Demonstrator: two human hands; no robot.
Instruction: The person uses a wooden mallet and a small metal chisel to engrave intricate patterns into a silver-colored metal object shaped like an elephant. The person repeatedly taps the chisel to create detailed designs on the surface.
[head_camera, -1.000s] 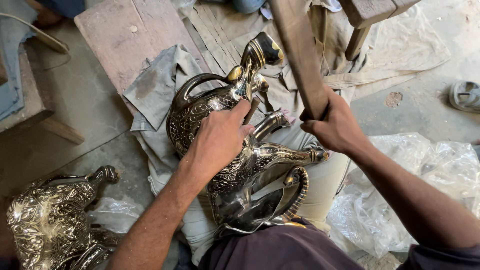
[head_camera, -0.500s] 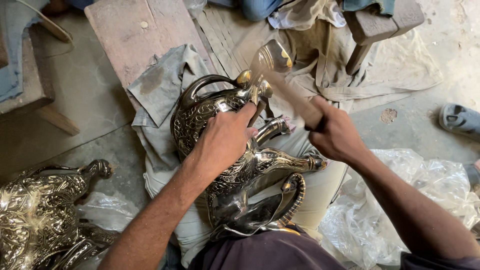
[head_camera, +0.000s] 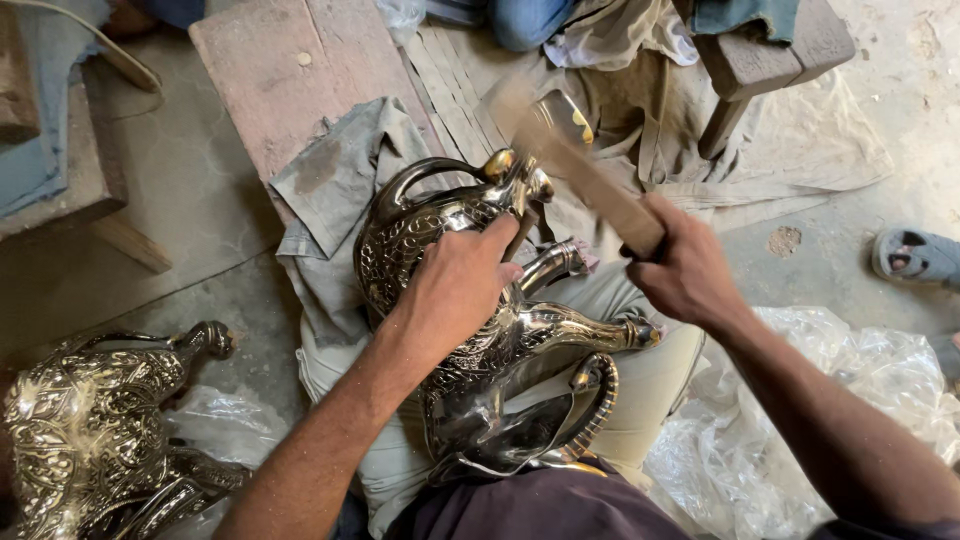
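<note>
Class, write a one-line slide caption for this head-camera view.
Left hand steadies an engraved brass animal figure; right hand grips a blurred wooden stick.

Concrete floor (head_camera: 190, 240), wooden plank (head_camera: 290, 80), grey cloth (head_camera: 335, 190), clear plastic sheet (head_camera: 860, 390), engraved brass figure (head_camera: 90, 420) lying on it
</note>
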